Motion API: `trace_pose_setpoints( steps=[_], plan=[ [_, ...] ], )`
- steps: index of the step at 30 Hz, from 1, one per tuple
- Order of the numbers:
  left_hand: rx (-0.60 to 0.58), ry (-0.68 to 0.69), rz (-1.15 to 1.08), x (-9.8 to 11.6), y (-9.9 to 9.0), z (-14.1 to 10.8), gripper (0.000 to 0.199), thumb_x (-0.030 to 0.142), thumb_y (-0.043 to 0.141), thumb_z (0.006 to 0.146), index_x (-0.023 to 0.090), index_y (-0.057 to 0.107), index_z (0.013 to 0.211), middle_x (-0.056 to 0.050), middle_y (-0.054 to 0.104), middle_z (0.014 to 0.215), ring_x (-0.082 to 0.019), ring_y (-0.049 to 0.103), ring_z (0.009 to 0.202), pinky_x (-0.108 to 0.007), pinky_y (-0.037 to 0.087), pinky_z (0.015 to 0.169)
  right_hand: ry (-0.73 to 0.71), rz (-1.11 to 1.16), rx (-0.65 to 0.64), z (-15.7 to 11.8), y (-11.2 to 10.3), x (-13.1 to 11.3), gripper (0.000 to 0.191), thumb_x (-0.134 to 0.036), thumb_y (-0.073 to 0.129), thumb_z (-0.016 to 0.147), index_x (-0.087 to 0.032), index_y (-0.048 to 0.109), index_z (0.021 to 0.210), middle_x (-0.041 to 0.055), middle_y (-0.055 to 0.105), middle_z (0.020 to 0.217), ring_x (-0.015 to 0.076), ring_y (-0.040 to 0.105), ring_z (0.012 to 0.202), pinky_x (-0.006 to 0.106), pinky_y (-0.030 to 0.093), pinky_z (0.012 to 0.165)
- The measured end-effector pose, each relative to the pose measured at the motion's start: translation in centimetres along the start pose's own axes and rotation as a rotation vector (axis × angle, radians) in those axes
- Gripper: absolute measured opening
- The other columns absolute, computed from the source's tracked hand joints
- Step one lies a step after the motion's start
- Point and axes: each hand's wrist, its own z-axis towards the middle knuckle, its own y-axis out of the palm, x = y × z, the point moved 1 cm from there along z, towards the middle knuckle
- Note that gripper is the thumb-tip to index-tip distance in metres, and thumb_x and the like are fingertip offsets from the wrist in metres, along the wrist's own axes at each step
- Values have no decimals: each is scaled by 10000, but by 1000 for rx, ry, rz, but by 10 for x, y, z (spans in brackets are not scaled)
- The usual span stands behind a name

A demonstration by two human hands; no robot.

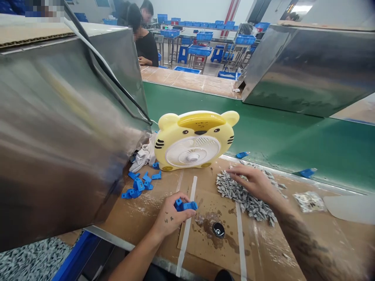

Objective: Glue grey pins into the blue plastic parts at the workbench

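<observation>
My left hand [174, 212] is closed around a blue plastic part [187, 205], held above the cardboard on the bench. My right hand [253, 180] hovers at the upper left of a pile of small grey plastic pieces [249, 199], fingers stretched out and a little apart. No piece shows in it, though its palm side is hidden. Several more blue plastic parts [138, 184] lie loose to the left. A round black cap-like thing with a white mark [218, 230] rests on the wet-stained cardboard between my hands.
A yellow animal-faced fan [197, 140] stands behind my hands. White cloth [144, 158] lies beside a metal housing [73, 128] on the left. A green conveyor belt [272, 128] crosses behind, and a clear bag [309, 202] lies right. Another person [146, 47] sits across.
</observation>
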Motion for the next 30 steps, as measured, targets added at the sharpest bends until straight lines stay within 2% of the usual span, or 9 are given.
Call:
trace_pose_setpoints(
  steps=[3,6,10,12,15,20,24,26,30],
  plan=[
    [-21,-37,52,1,0,-1,256,263,845,670,148,713,857,12,603,702,-105,494,599,-202,381,565,-8,309,26,-47,17,-33,252,-393,595,996,-232,758,1102,66,738,1007,205,699,909,317,569,792],
    [-121,-27,38,3,2,-4,240,277,832,712,156,758,906,6,603,693,-112,513,601,-214,403,588,130,552,157,-86,42,-57,180,-365,735,905,-206,750,990,59,737,894,191,705,776,271,584,672],
    [-149,149,15,6,4,-8,204,275,832,749,170,756,907,-73,681,1045,-160,646,823,-237,489,741,140,691,254,-107,62,-74,122,-314,769,874,-198,748,844,62,738,844,197,707,765,252,574,640],
    [-215,106,-88,4,6,-11,225,328,780,820,168,706,961,-98,676,1133,-130,660,714,-225,496,637,104,653,259,-111,62,-79,76,-278,743,900,-211,761,870,49,740,833,185,701,760,252,561,659],
    [-317,-5,-212,-7,8,-16,311,423,733,867,151,649,993,-83,699,900,-107,614,527,-170,371,420,63,535,240,-115,55,-86,63,-246,705,934,-223,749,895,28,739,837,169,692,768,256,535,700],
    [-243,-71,-322,-19,10,-20,398,447,827,760,150,676,979,-23,672,753,-48,452,382,-161,283,349,17,284,127,-121,42,-97,98,-189,610,980,-214,695,939,17,710,842,150,659,746,254,472,675],
    [-156,144,-33,-5,10,-19,262,266,882,689,172,781,911,-53,719,932,-132,654,710,-223,522,676,-15,109,-34,-112,46,-105,188,-171,510,1010,-190,672,915,37,649,808,172,625,736,279,440,655],
    [-158,268,80,3,11,-20,232,215,872,694,190,804,915,-66,735,987,-197,683,936,-267,518,874,-18,28,-87,-106,50,-108,252,-176,465,1025,-176,649,852,46,616,780,186,605,717,295,426,641],
    [-218,344,162,5,13,-24,234,222,798,800,215,805,1034,-75,752,1062,-200,698,990,-270,511,921,-9,-19,-169,-98,53,-110,256,-156,459,1018,-177,627,826,45,595,776,194,595,713,302,412,637]
  ],
)
